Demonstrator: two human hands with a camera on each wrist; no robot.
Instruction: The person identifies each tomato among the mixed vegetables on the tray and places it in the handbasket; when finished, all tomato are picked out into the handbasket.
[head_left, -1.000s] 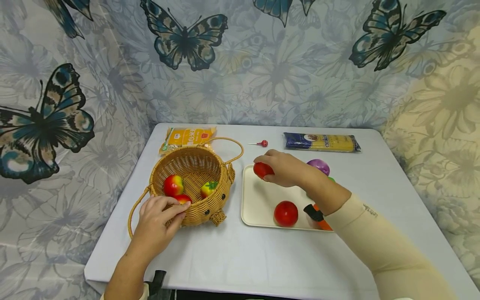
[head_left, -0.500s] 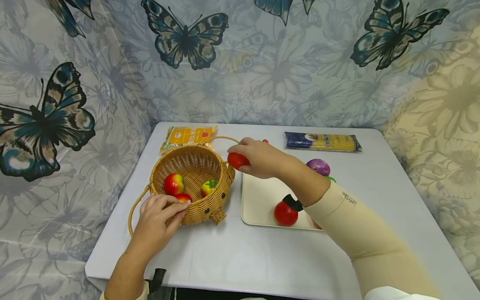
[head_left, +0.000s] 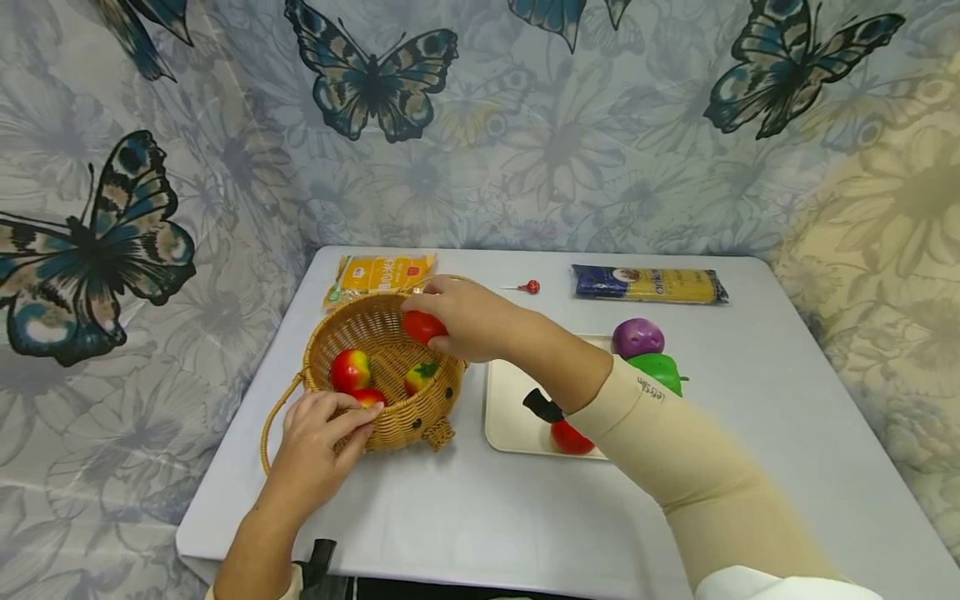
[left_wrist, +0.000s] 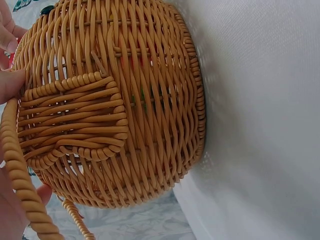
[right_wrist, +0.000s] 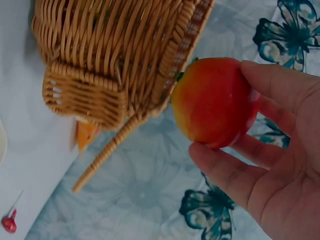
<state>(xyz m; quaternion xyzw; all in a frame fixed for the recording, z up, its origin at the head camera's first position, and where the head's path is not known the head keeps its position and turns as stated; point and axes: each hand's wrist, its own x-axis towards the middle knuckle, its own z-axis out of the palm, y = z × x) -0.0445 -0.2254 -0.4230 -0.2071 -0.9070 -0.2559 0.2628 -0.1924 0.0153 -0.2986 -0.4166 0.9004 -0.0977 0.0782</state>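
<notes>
My right hand [head_left: 480, 321] pinches a red and yellow tomato [head_left: 423, 327] over the right side of a wicker basket [head_left: 401, 417]. Green leaf tips show on that tomato in the right wrist view, with thumb and fingers spread around it. My left hand [head_left: 322, 437] grips the basket's near left rim, its thumb [left_wrist: 11, 84] lying at the edge in the left wrist view. Inside the basket lie a red-yellow apple [head_left: 350, 370], another red fruit [head_left: 367, 397] partly behind the left fingers, and a yellowish fruit with green leaves [head_left: 418, 377].
Right of the basket, a cream tray [head_left: 506, 400] holds a red tomato [head_left: 572, 438], partly behind my right arm. A purple onion [head_left: 638, 337] and green pepper [head_left: 660, 371] sit farther right. Behind are an orange packet [head_left: 378, 275], a small red lollipop-like thing [head_left: 529, 287] and a blue-yellow packet [head_left: 648, 284].
My right hand has carried the tomato leftward from above the tray to over the basket's opening. The left hand keeps its hold on the rim.
</notes>
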